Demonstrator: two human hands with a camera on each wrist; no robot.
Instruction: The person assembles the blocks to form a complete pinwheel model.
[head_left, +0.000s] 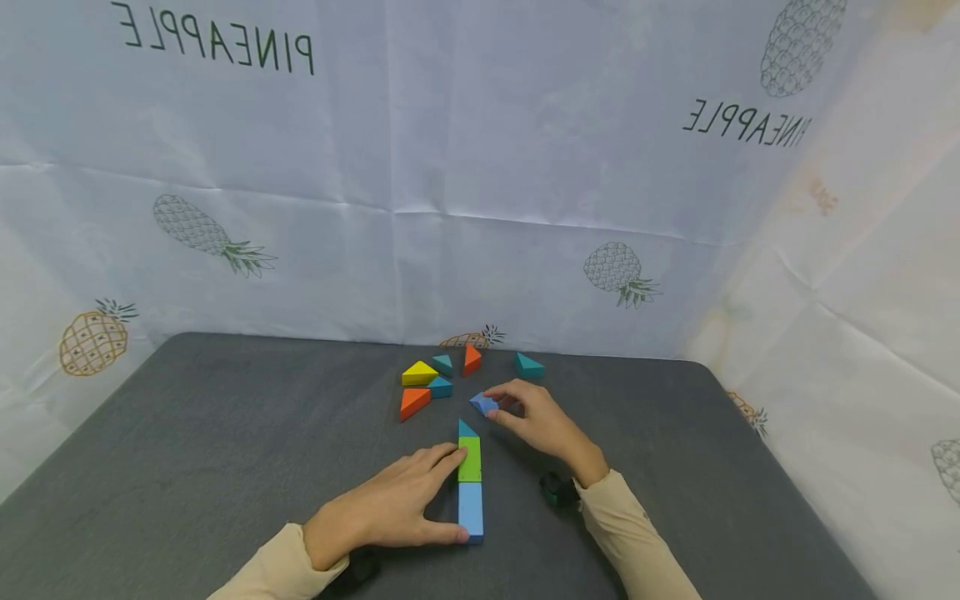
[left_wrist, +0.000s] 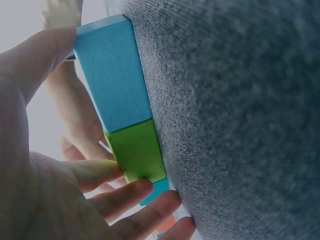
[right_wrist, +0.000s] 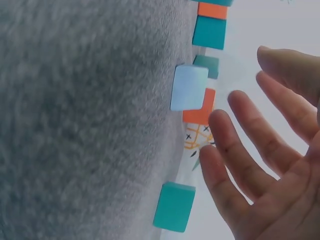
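Note:
A row of blocks lies before me: a light blue rectangular block (head_left: 471, 507) nearest, a green one (head_left: 470, 461) beyond it, then a small teal triangular block (head_left: 466, 430) at the far end. My left hand (head_left: 393, 502) spans the row from the left, its thumb at the near end of the blue block and its fingertips (left_wrist: 145, 186) on the green one. My right hand (head_left: 534, 419) hovers around a light blue triangular block (head_left: 480, 403). In the right wrist view, the spread fingers (right_wrist: 222, 130) stand apart from that block (right_wrist: 189, 87).
Beyond the row lie several triangular blocks: yellow (head_left: 418, 374), orange-red (head_left: 414, 403), blue (head_left: 440, 387), another orange-red (head_left: 472, 360) and a teal one (head_left: 529, 366) farther right. Behind the dark grey table (head_left: 225, 433) hangs a white cloth (head_left: 487, 150) with pineapple prints.

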